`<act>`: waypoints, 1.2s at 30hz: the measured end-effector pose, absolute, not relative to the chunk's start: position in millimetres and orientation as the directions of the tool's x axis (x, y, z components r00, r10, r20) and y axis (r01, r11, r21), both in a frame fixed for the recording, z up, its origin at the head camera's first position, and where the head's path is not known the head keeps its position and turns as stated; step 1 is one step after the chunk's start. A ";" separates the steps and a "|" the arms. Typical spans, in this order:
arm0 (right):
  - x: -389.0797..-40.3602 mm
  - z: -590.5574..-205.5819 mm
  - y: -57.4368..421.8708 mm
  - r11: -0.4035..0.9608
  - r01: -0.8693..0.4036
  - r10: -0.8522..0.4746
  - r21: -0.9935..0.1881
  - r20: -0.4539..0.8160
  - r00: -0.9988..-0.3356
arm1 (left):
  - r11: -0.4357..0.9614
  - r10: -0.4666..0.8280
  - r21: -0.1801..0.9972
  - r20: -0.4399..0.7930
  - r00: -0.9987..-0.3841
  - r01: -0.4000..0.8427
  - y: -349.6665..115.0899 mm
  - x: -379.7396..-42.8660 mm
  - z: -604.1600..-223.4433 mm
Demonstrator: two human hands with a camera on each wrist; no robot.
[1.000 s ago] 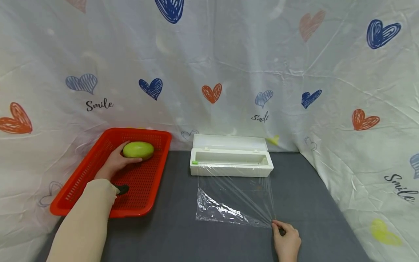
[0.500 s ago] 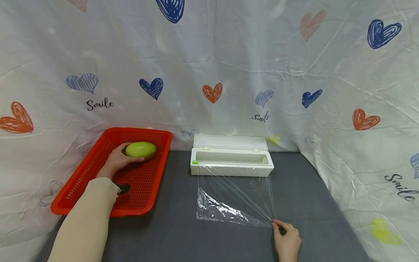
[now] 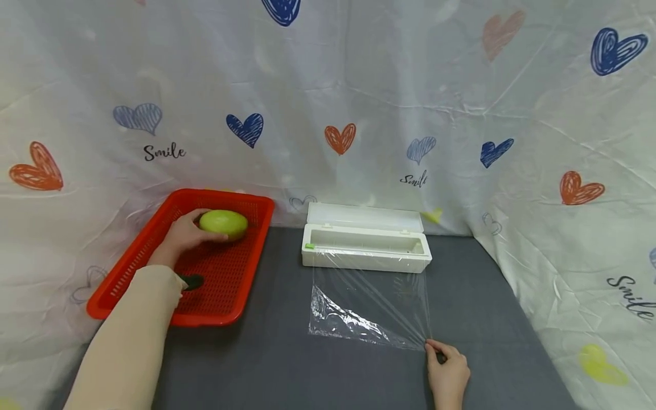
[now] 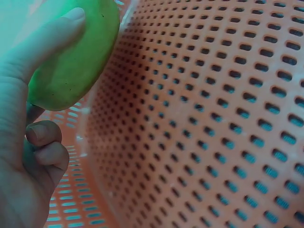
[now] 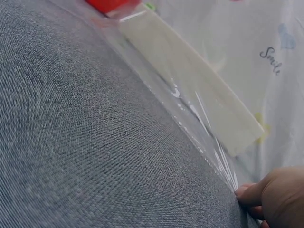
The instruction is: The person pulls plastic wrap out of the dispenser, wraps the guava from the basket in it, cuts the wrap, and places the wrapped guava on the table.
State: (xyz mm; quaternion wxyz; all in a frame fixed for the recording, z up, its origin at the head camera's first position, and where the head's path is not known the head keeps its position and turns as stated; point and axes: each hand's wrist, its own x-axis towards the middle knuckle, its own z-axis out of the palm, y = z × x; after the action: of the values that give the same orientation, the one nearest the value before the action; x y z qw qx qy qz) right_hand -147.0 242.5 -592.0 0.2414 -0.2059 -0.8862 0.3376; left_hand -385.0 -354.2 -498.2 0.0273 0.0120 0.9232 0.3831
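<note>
In the red basket (image 3: 256, 245) at the left, my left hand (image 3: 184, 233) grips a smooth yellow-green mango (image 3: 230, 223). The left wrist view shows the thumb laid along the mango (image 4: 78, 61), with some fingers curled below it. A dark green rounded thing (image 3: 193, 282) lies by the left cuff, partly hidden by the sleeve. My right hand (image 3: 448, 370) pinches the near right corner of a clear sheet of cling film (image 3: 359, 322). The film runs back to a white cling film dispenser (image 3: 366, 262), and creases fan out from the pinched corner (image 5: 232, 183).
The dispenser's lid (image 3: 366, 216) is raised, and a small green slider (image 3: 310, 246) sits at the left of its front edge. Dark grey cloth (image 3: 266, 364) covers the table. A white curtain (image 3: 297, 68) printed with hearts hangs behind and along the sides.
The mango and my left hand have shifted slightly right within the basket. The whole head view has tilted a little, so things appear higher. My right hand keeps its pinch on the film.
</note>
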 end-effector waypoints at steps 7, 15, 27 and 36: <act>-148.5 -589.9 242.4 0.674 0.215 0.539 -0.707 0.271 -0.797 | 0.747 0.054 0.665 -0.054 -0.997 0.005 -358.4 -386.3 -476.6; -148.8 -590.8 241.7 0.683 0.203 0.538 -0.702 0.295 -0.790 | 0.778 0.031 0.628 -0.042 -0.999 -0.002 -355.2 -378.3 -456.1; -148.4 -590.5 243.7 0.698 0.182 0.535 -0.693 0.335 -0.776 | 0.749 0.043 0.662 -0.007 -0.999 0.028 -333.4 -351.3 -417.9; -145.8 -590.2 242.9 0.697 0.178 0.517 -0.694 0.316 -0.796 | 0.704 0.042 0.708 0.043 -0.998 0.060 -322.2 -322.9 -407.6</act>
State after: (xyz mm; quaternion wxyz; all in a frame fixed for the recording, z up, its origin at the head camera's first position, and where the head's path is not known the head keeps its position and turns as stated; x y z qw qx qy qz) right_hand -145.8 242.9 -590.2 0.2524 -0.1961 -0.8860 0.3360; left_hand -322.9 -322.2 -407.6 -0.0116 0.0278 0.9228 0.3840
